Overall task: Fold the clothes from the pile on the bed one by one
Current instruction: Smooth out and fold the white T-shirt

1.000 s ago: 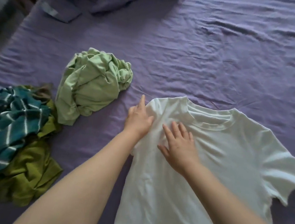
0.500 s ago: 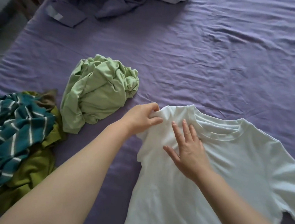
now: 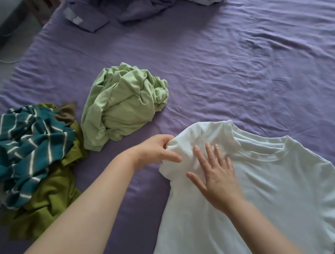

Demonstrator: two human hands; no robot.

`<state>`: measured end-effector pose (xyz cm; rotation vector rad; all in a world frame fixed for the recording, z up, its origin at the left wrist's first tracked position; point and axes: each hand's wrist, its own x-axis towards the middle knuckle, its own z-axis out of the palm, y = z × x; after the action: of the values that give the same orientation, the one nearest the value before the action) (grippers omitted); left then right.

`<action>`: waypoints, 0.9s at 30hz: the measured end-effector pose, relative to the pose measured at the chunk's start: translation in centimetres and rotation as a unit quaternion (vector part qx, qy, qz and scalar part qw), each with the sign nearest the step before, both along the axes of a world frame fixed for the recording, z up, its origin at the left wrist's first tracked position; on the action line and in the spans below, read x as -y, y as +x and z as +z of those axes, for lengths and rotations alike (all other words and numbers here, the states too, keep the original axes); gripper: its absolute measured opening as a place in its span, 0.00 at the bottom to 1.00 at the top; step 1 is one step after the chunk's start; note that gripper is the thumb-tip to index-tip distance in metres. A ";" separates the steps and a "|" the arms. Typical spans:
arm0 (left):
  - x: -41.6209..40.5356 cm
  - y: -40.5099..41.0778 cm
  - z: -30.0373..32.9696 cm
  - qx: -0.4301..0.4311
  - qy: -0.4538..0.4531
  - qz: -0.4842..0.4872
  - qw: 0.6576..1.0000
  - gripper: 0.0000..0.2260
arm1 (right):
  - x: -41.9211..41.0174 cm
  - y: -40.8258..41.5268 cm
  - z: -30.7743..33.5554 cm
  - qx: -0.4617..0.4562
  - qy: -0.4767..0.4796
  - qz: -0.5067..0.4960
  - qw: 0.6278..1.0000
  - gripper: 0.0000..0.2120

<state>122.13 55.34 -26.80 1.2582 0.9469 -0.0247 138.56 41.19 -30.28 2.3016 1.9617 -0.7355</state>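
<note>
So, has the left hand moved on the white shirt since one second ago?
Yes. The left hand slid from the shoulder toward the person along the white shirt, away from its collar, and now pinches the sleeve.

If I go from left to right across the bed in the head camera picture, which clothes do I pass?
Teal striped garment → light green garment → white T-shirt, which both hands are on.

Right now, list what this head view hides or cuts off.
- White T-shirt: hem cut off by the bottom edge; its near sleeve bunched in the left hand.
- Olive garment: partly under the teal striped garment.
- Right hand: palm hidden, pressed flat on the shirt.
</note>
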 end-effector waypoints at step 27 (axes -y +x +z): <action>10.4 -3.7 -2.6 -0.183 0.196 0.249 0.931 0.30 | 5.2 -3.4 -0.9 0.085 -0.031 -0.026 0.996 0.42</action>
<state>118.42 44.93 -29.43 1.3642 1.6382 0.3559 135.17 35.99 -31.18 2.3031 1.7875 -0.5734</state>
